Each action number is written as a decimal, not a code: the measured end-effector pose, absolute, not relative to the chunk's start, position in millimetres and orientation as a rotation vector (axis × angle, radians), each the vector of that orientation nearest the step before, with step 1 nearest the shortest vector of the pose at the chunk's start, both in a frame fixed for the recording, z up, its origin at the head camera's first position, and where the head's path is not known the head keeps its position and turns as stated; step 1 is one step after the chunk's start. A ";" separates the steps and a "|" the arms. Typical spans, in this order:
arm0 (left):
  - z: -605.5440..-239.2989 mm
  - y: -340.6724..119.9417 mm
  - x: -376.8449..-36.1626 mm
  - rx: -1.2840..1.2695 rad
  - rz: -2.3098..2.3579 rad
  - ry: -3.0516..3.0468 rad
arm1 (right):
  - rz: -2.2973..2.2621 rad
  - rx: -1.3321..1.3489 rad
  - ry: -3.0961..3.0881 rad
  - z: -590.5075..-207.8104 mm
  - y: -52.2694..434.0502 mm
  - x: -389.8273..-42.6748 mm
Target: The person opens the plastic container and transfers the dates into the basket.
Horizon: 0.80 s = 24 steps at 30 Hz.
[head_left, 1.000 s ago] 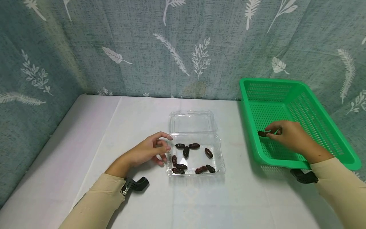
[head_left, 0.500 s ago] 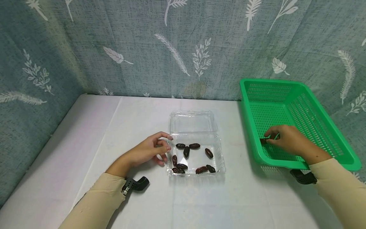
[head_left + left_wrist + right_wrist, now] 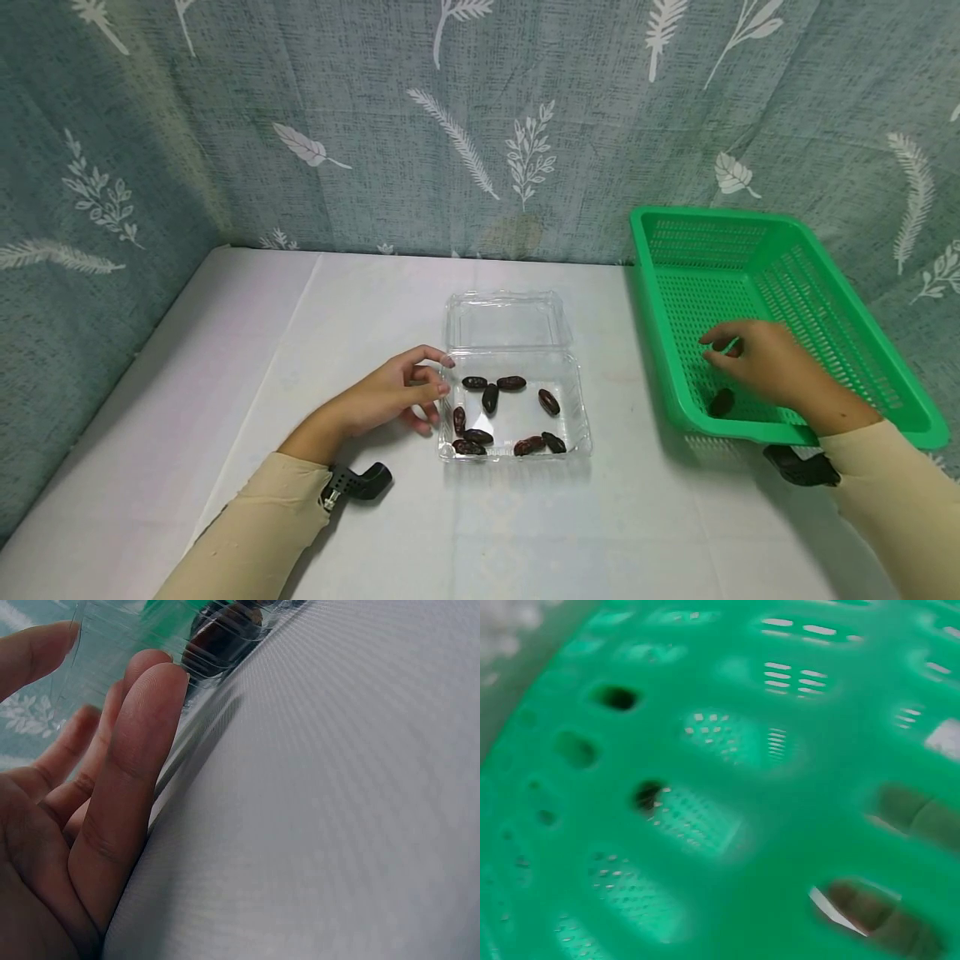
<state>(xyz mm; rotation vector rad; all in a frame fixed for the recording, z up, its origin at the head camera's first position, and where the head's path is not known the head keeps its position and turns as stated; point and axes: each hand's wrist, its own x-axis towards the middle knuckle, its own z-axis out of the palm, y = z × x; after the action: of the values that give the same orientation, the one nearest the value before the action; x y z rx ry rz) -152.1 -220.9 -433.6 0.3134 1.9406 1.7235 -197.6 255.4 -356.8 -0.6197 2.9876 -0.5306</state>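
A clear plastic clamshell box lies open in the middle of the white table, with several dark dates in its tray. My left hand rests at the tray's left wall, fingers lying straight against the box, thumb near the hinge corner. A date shows through the plastic. My right hand hovers inside the green basket, fingers loosely curled and holding nothing. One date lies on the basket floor just below it. The right wrist view shows only the basket wall up close.
The basket stands at the table's right edge. A patterned grey-blue curtain closes off the back and left. Black wrist mounts sit on both sleeves. White tabletop stretches left of the box.
My right hand lowered the date into the basket and let it go; the date now lies on the basket floor and the hand has lifted a little. The left hand has not moved.
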 end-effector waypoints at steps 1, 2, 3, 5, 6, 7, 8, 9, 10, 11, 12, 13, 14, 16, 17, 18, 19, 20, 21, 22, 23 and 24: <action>-433.7 -220.9 -152.1 0.315 1.722 1.940 | -0.543 -0.640 3.025 -355.1 254.4 -196.2; -433.8 -220.8 -152.0 0.313 1.721 1.941 | -0.555 -0.661 3.062 -353.1 253.0 -194.3; -433.8 -220.8 -152.1 0.312 1.720 1.941 | -0.566 -0.685 3.101 -351.0 251.3 -192.3; -433.8 -220.8 -152.1 0.308 1.718 1.941 | -0.602 -0.732 3.174 -346.1 246.0 -187.3; -433.6 -220.6 -152.0 0.304 1.717 1.942 | -0.624 -0.754 3.219 -343.8 242.6 -184.4; -433.5 -220.6 -152.0 0.302 1.717 1.943 | -0.656 -0.774 3.255 -341.6 238.8 -181.4; -433.3 -220.5 -151.9 0.298 1.716 1.943 | -0.695 -0.801 3.294 -339.5 234.2 -178.3; -433.3 -220.4 -152.0 0.298 1.715 1.944 | -0.744 -0.827 3.331 -337.3 229.3 -174.9; -433.2 -220.1 -151.9 0.297 1.716 1.944 | -0.793 -0.859 3.364 -335.0 224.1 -171.2; -433.0 -219.7 -151.9 0.298 1.718 1.942 | -0.847 -0.902 3.392 -333.0 218.8 -167.5; -432.8 -219.3 -151.9 0.296 1.717 1.943 | -0.913 -0.949 3.413 -331.3 213.3 -163.8; -432.8 -219.2 -151.9 0.296 1.717 1.942 | -0.979 -0.998 3.426 -329.7 207.5 -160.1; -432.8 -218.9 -151.9 0.298 1.719 1.941 | -1.052 -1.055 3.425 -328.1 201.6 -156.6; -433.1 -218.9 -152.1 0.303 1.721 1.941 | -1.174 -1.159 3.402 -326.1 190.0 -150.1; -433.2 -219.0 -152.2 0.304 1.720 1.943 | -1.232 -1.211 3.379 -325.9 184.3 -147.3; -433.4 -219.2 -152.2 0.305 1.719 1.944 | -1.282 -1.256 3.353 -326.1 178.8 -144.8; -433.6 -219.4 -152.3 0.305 1.720 1.945 | -1.323 -1.301 3.320 -326.6 173.5 -142.5; -433.6 -219.7 -152.3 0.304 1.719 1.946 | -1.351 -1.343 3.287 -327.4 168.6 -140.3; -433.7 -219.9 -152.2 0.303 1.718 1.947 | -1.369 -1.373 3.260 -328.5 163.9 -138.2; -433.5 -220.0 -152.1 0.300 1.718 1.947 | -1.386 -1.403 3.232 -329.8 159.6 -136.2; -433.2 -220.0 -152.0 0.299 1.717 1.948 | -1.401 -1.432 3.203 -331.2 155.3 -134.3; -432.9 -220.0 -152.0 0.300 1.718 1.947 | -1.408 -1.456 3.183 -332.6 151.3 -132.6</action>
<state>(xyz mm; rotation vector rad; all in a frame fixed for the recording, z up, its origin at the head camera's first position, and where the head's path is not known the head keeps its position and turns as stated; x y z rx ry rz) -152.0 -220.0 -432.9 0.3002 1.9471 1.7181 -132.6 151.3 -332.6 -1.4555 3.1835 -1.4078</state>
